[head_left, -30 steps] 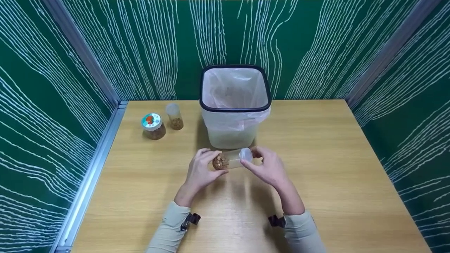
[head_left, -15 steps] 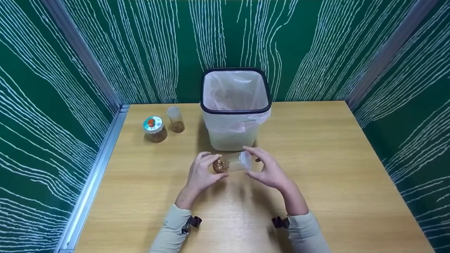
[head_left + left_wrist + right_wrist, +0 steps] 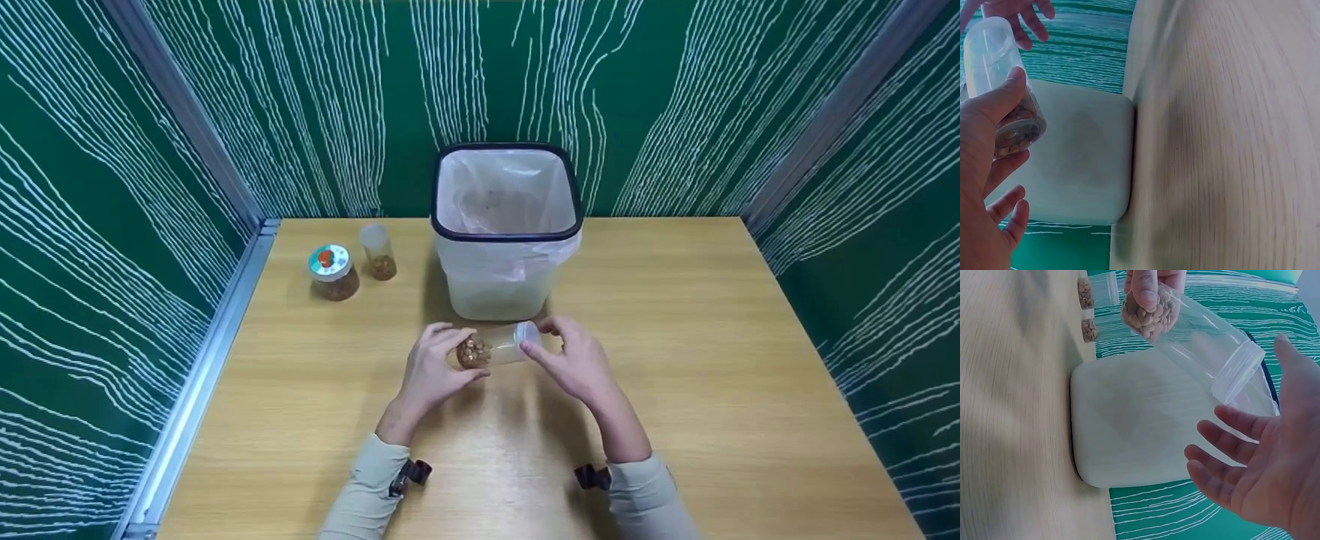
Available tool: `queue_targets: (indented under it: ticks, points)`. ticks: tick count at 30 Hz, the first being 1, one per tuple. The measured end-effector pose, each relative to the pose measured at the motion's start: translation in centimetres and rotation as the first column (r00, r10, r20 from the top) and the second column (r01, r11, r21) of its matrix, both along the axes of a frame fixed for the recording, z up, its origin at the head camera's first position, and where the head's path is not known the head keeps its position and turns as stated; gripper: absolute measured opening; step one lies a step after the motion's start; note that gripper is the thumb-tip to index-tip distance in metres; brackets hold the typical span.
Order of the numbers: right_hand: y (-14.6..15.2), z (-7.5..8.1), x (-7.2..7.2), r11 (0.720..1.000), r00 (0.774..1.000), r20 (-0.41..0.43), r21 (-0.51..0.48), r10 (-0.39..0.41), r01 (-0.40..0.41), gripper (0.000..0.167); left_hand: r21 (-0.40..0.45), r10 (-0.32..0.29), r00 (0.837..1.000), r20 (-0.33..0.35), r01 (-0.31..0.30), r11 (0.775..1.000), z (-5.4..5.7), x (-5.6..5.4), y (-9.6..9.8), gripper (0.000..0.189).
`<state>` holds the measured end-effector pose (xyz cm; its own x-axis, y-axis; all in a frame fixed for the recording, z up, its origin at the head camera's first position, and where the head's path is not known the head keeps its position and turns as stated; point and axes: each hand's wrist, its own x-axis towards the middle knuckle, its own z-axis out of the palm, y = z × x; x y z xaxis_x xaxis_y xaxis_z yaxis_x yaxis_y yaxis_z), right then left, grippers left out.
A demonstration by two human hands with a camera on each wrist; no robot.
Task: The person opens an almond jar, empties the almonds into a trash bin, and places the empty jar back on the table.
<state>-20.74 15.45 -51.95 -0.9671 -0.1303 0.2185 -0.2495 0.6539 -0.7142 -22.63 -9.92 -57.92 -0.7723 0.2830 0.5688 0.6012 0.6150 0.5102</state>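
"Okay, quick one: where was the jar [image 3: 506, 346]?"

"Off the table [image 3: 480, 450], just in front of the bin [image 3: 499, 289]. Tilted, lid end higher and toward the right hand [image 3: 576, 360], brown pieces [image 3: 473, 352] pooled at the base."

"Risks?"

"Slip, I'd judge. Only the left hand [image 3: 436, 364] held it, thumb and fingers pinching the base. A hard twist at the lid [image 3: 529, 335] could have spun that smooth wall in the fingers. Second one: lid loose plus lid end dipping, pieces spilled. How tight the lid sat, couldn't tell."

"Pose?"

"Both forearms reached forward, wrists turned inward, hands facing each other across the jar. Left: two lower fingers stuck out clear of the wall. Right: thumb and fingers wide around the lid end, gripping nothing; tips just beside the lid, touch hard to call."
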Motion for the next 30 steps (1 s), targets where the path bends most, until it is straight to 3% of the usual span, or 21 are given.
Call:
queue_targets:
  ticks: [4,13,19,23,30]
  points:
    - [0.0,-0.1,0.0,1.000,1.000,-0.011,-0.019,0.021,-0.021,0.044,-0.017,0.011,1.000,0.006,-0.011,1.000,-0.2,0.1,-0.1,0.067]
    - [0.2,-0.6,-0.1,0.955,0.971,-0.083,-0.181,0.223,-0.235,0.046,-0.036,0.021,0.999,0.030,-0.020,0.999,-0.5,0.2,-0.3,0.068]
    - [0.1,-1.2,-0.1,0.915,0.946,-0.110,-0.239,0.305,-0.323,0.072,-0.027,0.025,0.999,0.044,-0.024,0.999,-0.5,0.4,-0.3,0.067]
    - [0.2,-1.5,-0.1,0.919,0.954,-0.077,-0.259,0.288,-0.298,0.086,-0.010,0.023,0.999,0.036,-0.023,1.000,-0.5,0.4,-0.4,0.065]
    - [0.0,-1.0,0.0,0.963,0.986,-0.009,-0.212,0.168,-0.166,0.065,0.006,0.016,0.999,0.031,-0.016,1.000,-0.4,0.3,-0.4,0.065]
